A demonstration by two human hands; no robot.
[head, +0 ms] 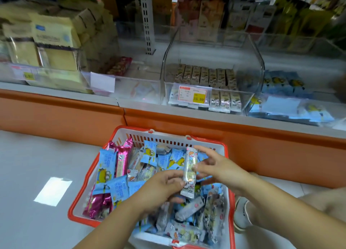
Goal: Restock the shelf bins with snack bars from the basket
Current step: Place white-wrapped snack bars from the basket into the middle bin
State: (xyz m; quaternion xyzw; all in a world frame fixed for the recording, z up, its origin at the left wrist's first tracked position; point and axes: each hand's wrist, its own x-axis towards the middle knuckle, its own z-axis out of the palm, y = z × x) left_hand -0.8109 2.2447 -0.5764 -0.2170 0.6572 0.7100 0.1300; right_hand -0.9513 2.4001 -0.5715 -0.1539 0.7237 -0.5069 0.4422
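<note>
A red-rimmed white basket (169,136) stands on the floor, full of blue, pink and silver-grey snack bars. Above it both hands hold one upright silver-grey cartoon bar (190,171). My left hand (164,187) pinches its lower part. My right hand (215,166) pinches its upper middle between thumb and fingers. On the shelf beyond, a clear bin (260,65) with a price tag (192,96) holds rows of matching grey bars. To its right a clear bin (292,106) holds blue bars.
An orange shelf base (168,119) runs across right behind the basket. A clear bin (134,87) at centre left holds a few pale packs, with dark red bars behind. Tan bags (54,42) fill the far left. My shoe (241,213) sits right of the basket.
</note>
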